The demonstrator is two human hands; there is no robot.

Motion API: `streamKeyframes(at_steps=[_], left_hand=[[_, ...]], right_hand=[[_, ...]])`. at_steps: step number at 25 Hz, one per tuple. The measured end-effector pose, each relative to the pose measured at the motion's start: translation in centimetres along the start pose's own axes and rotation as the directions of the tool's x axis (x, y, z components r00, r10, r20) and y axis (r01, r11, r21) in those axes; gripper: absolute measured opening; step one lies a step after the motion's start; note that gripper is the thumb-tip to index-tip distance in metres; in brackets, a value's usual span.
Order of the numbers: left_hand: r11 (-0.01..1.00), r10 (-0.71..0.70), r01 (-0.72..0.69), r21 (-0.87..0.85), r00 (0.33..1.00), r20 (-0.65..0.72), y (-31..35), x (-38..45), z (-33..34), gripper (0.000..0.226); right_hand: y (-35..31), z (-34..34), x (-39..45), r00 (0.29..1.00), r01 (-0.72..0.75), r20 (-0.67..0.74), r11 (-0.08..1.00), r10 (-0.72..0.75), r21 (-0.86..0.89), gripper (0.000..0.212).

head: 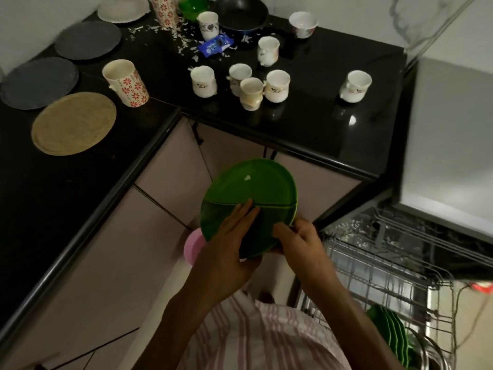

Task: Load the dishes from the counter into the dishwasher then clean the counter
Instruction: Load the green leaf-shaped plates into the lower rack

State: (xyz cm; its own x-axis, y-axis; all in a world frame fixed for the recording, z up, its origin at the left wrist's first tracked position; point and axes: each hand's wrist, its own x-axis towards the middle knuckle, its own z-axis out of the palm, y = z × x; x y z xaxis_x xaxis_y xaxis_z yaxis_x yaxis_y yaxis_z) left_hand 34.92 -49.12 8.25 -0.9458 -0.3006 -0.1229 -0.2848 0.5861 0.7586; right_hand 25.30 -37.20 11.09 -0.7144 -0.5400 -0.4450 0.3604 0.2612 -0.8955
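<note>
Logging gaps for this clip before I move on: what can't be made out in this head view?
- Pink object: mostly hidden behind the green divided plate and left hand; what it is, unclear.
- Right hand: fingertips hidden under the plate rim.
- Green plates in the dishwasher rack: cut off by the bottom edge; count unclear.
- Mug prints: too small to read.

We see our bare forearms and, at six o'clock, our shirt (266, 340), white with pink stripes.
</note>
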Motion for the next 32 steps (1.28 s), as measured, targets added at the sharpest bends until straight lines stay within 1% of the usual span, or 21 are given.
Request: streamKeyframes(at_steps=[3,4,6,8,9,11,13,14,15,17,18,19,21,22,24,26,27,28,29,30,32], left_hand=[[0.994,-0.026,0.007,0.111,0.985,0.173,1.1,-1.5,1.7,0.1],[0.988,-0.024,-0.015,0.154,0.967,0.252,1.6,-2.1,2.1,0.104],[0.979,-0.033,-0.055,0.194,0.906,0.422,2.4,-3.3,2.4,0.113],[0.992,-0.067,-0.003,0.123,0.828,0.557,2.5,-4.5,2.4,0.121],[0.997,-0.075,0.044,0.066,0.808,0.584,2.4,-5.0,2.4,0.122],[0.995,-0.069,0.097,-0.022,0.829,0.555,2.1,-6.0,2.8,0.119],[0.993,-0.055,0.098,-0.069,0.884,0.464,1.5,-7.3,3.9,0.112],[0.996,-0.055,0.077,-0.036,0.907,0.418,1.0,-7.8,4.7,0.108],[0.998,-0.053,0.036,0.053,0.926,0.375,0.6,-8.4,5.4,0.105],[0.964,-0.049,-0.029,0.266,0.959,0.279,-0.4,-9.4,6.6,0.099],[0.947,-0.073,0.003,0.32,0.975,0.208,-0.7,-10.0,6.9,0.094],[0.944,-0.108,0.062,0.324,0.986,0.127,-0.8,-10.7,7.2,0.091],[0.966,-0.159,0.15,0.209,0.987,0.025,-0.9,-12.4,7.7,0.087],[0.976,-0.147,0.143,0.164,0.989,0.013,-0.9,-13.4,8.1,0.085],[0.99,-0.044,0.039,0.136,0.999,0.03,-0.6,-15.4,9.4,0.083],[0.982,0.08,-0.093,0.165,0.993,0.088,-0.4,-16.7,10.8,0.081],[0.973,0.103,-0.125,0.195,0.987,0.12,-0.6,-17.2,11.6,0.081],[0.967,0.09,-0.119,0.224,0.987,0.135,-0.8,-17.6,12.3,0.083],[0.97,0.04,-0.071,0.234,0.99,0.132,-1.1,-17.9,12.8,0.088],[0.974,-0.039,0.01,0.227,0.991,0.124,-1.2,-18.1,13.2,0.093],[0.965,-0.194,0.164,0.205,0.971,0.137,-0.6,-18.4,14.1,0.09]], right_hand=[[1.6,-1.8,-3.0,0.999,-0.033,0.024,0.999,0.034,-0.015,0.016],[2.1,-2.3,-4.1,0.999,-0.035,0.022,0.999,0.035,-0.028,0.015],[2.9,-3.2,-6.2,0.999,-0.037,0.017,0.997,0.038,-0.066,0.014],[3.9,-3.9,-8.2,0.999,-0.042,-0.009,0.993,0.041,-0.108,0.015],[4.3,-4.2,-9.0,0.999,-0.05,-0.026,0.989,0.047,-0.137,0.018],[5.0,-4.3,-10.9,0.997,-0.07,-0.051,0.983,0.062,-0.168,0.023],[6.0,-3.9,-12.8,0.996,-0.083,-0.055,0.981,0.075,-0.178,0.023],[6.5,-3.5,-13.7,0.995,-0.082,-0.064,0.982,0.072,-0.171,0.02],[7.3,-3.0,-14.5,0.994,-0.086,-0.08,0.985,0.074,-0.152,0.024],[8.4,-1.9,-16.7,0.993,-0.087,-0.09,0.991,0.078,-0.102,0.038],[9.2,-1.5,-17.6,0.992,-0.091,-0.097,0.991,0.081,-0.101,0.042],[9.9,-1.0,-18.4,0.99,-0.091,-0.115,0.991,0.08,-0.094,0.043],[11.6,-0.3,-20.2,0.983,-0.098,-0.163,0.994,0.089,-0.049,0.043],[12.3,-0.2,-21.0,0.977,-0.105,-0.188,0.994,0.098,-0.028,0.042],[12.7,-0.2,-22.8,0.975,-0.109,-0.192,0.994,0.109,0.01,0.038],[13.5,-0.4,-24.1,0.979,-0.111,-0.172,0.994,0.113,0.021,0.031],[13.9,-0.6,-24.8,0.979,-0.114,-0.17,0.993,0.114,0.013,0.028],[14.4,-0.8,-25.3,0.979,-0.116,-0.168,0.993,0.116,0.006,0.025],[14.8,-1.2,-25.8,0.98,-0.115,-0.162,0.993,0.115,0.007,0.021],[15.2,-1.7,-26.2,0.98,-0.113,-0.163,0.993,0.114,0.017,0.019],[15.9,-3.2,-27.2,0.977,-0.116,-0.175,0.992,0.122,0.042,0.018]])
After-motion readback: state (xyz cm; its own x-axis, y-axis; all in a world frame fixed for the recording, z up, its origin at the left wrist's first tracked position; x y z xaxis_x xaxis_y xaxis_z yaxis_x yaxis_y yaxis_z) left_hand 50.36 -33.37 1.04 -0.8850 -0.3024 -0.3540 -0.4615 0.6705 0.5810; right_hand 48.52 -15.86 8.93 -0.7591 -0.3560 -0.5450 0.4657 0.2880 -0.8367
